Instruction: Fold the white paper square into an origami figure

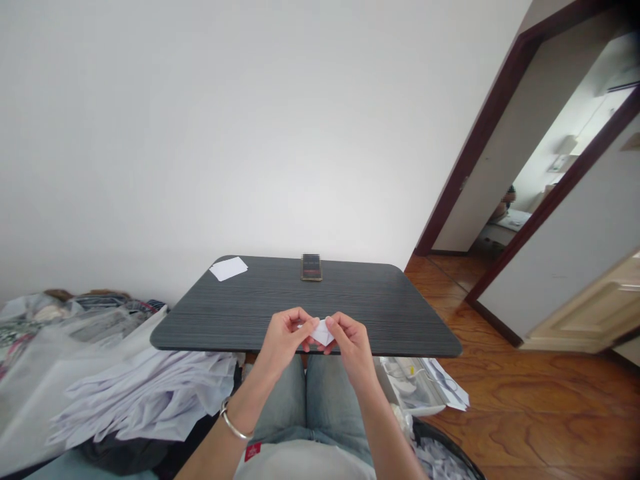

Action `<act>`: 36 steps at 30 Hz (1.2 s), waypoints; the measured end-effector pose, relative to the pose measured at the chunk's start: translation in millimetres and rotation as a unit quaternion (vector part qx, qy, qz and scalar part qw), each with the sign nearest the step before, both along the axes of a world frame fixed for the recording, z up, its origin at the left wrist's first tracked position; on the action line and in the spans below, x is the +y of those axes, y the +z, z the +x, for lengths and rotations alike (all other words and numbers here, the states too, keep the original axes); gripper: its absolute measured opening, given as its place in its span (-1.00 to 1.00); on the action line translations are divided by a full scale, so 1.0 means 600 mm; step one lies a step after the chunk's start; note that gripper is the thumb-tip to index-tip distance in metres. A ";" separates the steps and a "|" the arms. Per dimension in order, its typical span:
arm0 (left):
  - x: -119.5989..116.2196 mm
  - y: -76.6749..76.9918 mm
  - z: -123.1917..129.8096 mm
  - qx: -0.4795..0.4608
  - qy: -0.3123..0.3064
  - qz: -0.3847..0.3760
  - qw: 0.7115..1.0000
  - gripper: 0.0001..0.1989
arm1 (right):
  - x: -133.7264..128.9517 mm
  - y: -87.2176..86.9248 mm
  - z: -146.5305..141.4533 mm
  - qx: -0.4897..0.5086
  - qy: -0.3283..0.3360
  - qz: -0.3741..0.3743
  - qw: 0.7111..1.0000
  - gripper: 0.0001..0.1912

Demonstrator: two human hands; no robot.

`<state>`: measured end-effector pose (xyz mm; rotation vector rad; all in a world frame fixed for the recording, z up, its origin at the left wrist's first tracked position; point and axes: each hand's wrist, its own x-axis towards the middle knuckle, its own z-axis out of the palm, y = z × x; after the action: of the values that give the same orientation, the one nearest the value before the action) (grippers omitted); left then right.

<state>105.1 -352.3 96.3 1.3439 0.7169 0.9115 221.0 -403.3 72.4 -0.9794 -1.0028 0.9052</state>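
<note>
Between my two hands is a small folded piece of white paper, held just above the near edge of the dark table. My left hand pinches its left side between thumb and fingers. On the other side, my right hand grips the paper's right side the same way. Both thumbs lie on top, and the fingers underneath are partly hidden. A few sheets of white paper lie at the table's far left corner. Farther back, near the wall, a dark phone rests at the middle.
Left of the table are piled white cloth and plastic-wrapped goods. At right below stand a white box with papers and a black bag of scraps. A person shows through the doorway at right.
</note>
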 end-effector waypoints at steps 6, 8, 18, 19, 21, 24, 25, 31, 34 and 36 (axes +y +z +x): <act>-0.001 0.000 -0.001 0.002 -0.012 0.000 1.000 -0.71 | -0.002 0.002 0.000 -0.020 -0.011 0.011 1.000 -0.66; -0.001 0.003 -0.003 0.001 -0.019 0.001 1.000 -0.71 | -0.002 0.004 0.000 -0.021 0.001 0.015 1.000 -0.65; -0.007 0.012 -0.006 0.005 -0.017 0.004 1.000 -0.70 | -0.001 0.005 -0.001 -0.032 -0.005 0.018 0.999 -0.66; -0.007 0.011 -0.006 0.003 -0.017 0.003 1.000 -0.70 | -0.001 0.004 -0.001 -0.037 -0.011 0.021 0.999 -0.66; -0.006 0.009 -0.006 -0.007 -0.022 -0.005 1.000 -0.69 | -0.001 0.005 -0.001 -0.047 -0.029 0.030 0.998 -0.67; -0.004 0.008 -0.010 -0.028 -0.028 -0.030 0.999 -0.62 | -0.004 0.008 0.000 -0.059 -0.058 0.033 0.996 -0.67; -0.003 0.008 -0.012 -0.031 -0.027 -0.039 0.998 -0.60 | -0.005 0.009 0.000 -0.061 -0.065 0.031 0.996 -0.67; -0.002 0.014 -0.023 0.005 -0.046 -0.028 0.999 -0.67 | -0.009 0.009 0.001 -0.085 -0.087 0.038 0.992 -0.66; 0.000 0.014 -0.026 0.007 -0.046 -0.026 0.999 -0.69 | -0.009 0.007 0.000 -0.085 -0.089 0.040 0.992 -0.67; 0.002 0.014 -0.027 0.011 -0.047 -0.020 0.999 -0.70 | -0.008 0.005 -0.002 -0.077 -0.090 0.042 0.992 -0.68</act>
<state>88.7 -351.2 104.4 1.3428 0.6811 0.8049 220.0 -407.8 75.7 -1.0626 -1.0551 0.6404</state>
